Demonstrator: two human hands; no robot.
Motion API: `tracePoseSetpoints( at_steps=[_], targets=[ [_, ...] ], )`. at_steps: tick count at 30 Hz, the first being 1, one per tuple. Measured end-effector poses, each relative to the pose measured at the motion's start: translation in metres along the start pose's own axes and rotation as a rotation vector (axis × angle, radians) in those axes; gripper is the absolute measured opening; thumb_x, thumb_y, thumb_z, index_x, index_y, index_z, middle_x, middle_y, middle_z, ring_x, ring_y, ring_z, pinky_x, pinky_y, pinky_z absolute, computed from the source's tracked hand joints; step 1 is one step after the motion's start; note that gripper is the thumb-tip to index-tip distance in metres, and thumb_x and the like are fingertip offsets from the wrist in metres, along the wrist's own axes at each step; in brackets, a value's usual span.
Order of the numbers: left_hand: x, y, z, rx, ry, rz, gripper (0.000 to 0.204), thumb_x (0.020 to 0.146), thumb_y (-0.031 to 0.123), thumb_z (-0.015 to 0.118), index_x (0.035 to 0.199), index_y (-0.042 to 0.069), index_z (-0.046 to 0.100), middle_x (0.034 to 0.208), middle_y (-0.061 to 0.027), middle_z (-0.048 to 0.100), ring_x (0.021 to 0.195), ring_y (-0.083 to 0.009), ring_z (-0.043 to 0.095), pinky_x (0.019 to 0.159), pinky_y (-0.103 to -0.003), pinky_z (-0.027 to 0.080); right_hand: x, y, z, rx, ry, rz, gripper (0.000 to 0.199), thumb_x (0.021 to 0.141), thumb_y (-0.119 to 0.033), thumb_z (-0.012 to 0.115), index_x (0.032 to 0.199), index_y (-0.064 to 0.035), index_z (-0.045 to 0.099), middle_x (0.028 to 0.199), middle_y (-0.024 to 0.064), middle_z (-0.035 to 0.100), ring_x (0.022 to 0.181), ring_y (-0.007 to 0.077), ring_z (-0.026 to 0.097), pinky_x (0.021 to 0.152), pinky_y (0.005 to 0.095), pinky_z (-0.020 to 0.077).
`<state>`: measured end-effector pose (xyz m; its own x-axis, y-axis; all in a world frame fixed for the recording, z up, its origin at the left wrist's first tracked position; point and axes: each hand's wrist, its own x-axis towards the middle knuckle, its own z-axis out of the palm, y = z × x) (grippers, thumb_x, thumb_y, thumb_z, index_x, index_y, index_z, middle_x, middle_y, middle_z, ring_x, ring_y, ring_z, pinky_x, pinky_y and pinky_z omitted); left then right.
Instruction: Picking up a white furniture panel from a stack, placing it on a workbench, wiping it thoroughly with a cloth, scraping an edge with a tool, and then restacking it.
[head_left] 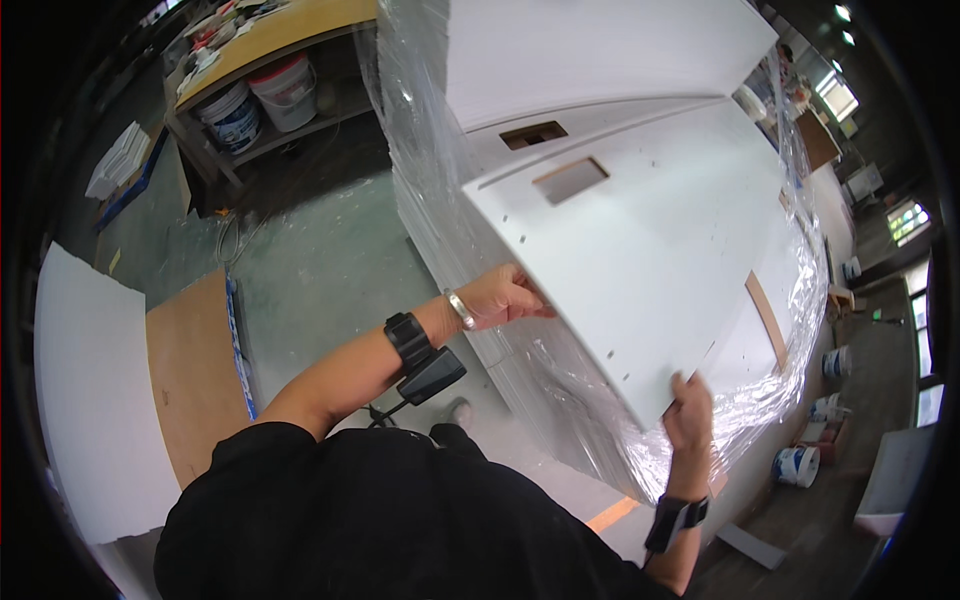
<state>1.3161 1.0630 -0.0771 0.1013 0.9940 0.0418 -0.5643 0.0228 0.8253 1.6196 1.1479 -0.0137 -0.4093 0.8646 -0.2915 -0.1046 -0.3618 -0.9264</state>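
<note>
From where I stand, the person's left hand (505, 297) is closed round the long left edge of a white panel (620, 270), and the right hand (688, 412) pinches it by the near end, close to the corner. The panel, with a rectangular cutout towards its far end, lies tilted over a stack (490, 350) of white boards wrapped in clear plastic film (770, 410). Off to the left, two buckets (285, 95) sit on a shelf under a yellowish worktop (300, 28).
</note>
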Motion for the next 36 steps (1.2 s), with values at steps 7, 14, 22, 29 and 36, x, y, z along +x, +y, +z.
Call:
tracePoseSetpoints(
  at_steps=[7, 14, 22, 29, 36],
  targets=[
    [-0.036, 0.027, 0.039, -0.102, 0.154, -0.131, 0.038, 0.086, 0.019, 0.056, 0.117, -0.001, 0.048, 0.109, -0.0113, 0.059, 0.098, -0.0194, 0.060, 0.084, -0.034, 0.052, -0.038, 0.009, 0.008, 0.003, -0.051, 0.005, 0.041, 0.083, -0.001, 0.042, 0.122, 0.0095, 0.037, 0.118, 0.0185, 0.050, 0.108, 0.0264, 0.052, 0.092, 0.0353, 0.0428],
    [-0.054, 0.048, 0.098, -0.047, 0.082, -0.155, 0.035, 0.082, 0.016, 0.062, 0.109, -0.006, 0.053, 0.099, -0.0099, 0.060, 0.084, -0.0144, 0.061, 0.067, -0.026, 0.057, -0.076, -0.023, 0.023, -0.035, 0.152, 0.011, 0.047, 0.090, -0.030, 0.041, 0.120, 0.0054, 0.045, 0.112, 0.0171, 0.055, 0.099, 0.0251, 0.057, 0.085, 0.0341, 0.0468],
    [-0.149, 0.023, 0.011, -0.134, 0.160, -0.272, 0.041, 0.082, 0.012, 0.059, 0.119, -0.001, 0.047, 0.109, -0.0120, 0.059, 0.098, -0.0215, 0.060, 0.079, -0.033, 0.053, -0.107, 0.096, 0.058, -0.014, 0.167, 0.040, 0.029, 0.094, -0.022, 0.043, 0.112, 0.0000, 0.048, 0.102, 0.0103, 0.057, 0.092, 0.0187, 0.059, 0.079, 0.0321, 0.0507],
    [-0.171, 0.033, -0.011, 0.054, 0.197, -0.274, 0.037, 0.080, 0.012, 0.060, 0.113, -0.001, 0.051, 0.102, -0.0107, 0.061, 0.088, -0.0218, 0.063, 0.076, -0.037, 0.054, -0.108, 0.089, 0.060, -0.523, -0.179, 0.535, 0.047, 0.089, -0.037, 0.054, 0.107, 0.0066, 0.052, 0.090, 0.0136, 0.061, 0.071, 0.0192, 0.064, 0.060, 0.0265, 0.0528],
    [-0.166, 0.024, -0.002, 0.097, 0.502, -0.125, 0.029, 0.084, 0.019, 0.055, 0.106, 0.001, 0.054, 0.092, -0.0095, 0.063, 0.077, -0.0189, 0.064, 0.066, -0.032, 0.054, -0.021, 0.002, -0.010, -0.974, 0.190, -0.021, 0.042, 0.085, -0.028, 0.055, 0.105, 0.0088, 0.055, 0.075, 0.0119, 0.062, 0.062, 0.0146, 0.061, 0.050, 0.0250, 0.0482]
  ],
)
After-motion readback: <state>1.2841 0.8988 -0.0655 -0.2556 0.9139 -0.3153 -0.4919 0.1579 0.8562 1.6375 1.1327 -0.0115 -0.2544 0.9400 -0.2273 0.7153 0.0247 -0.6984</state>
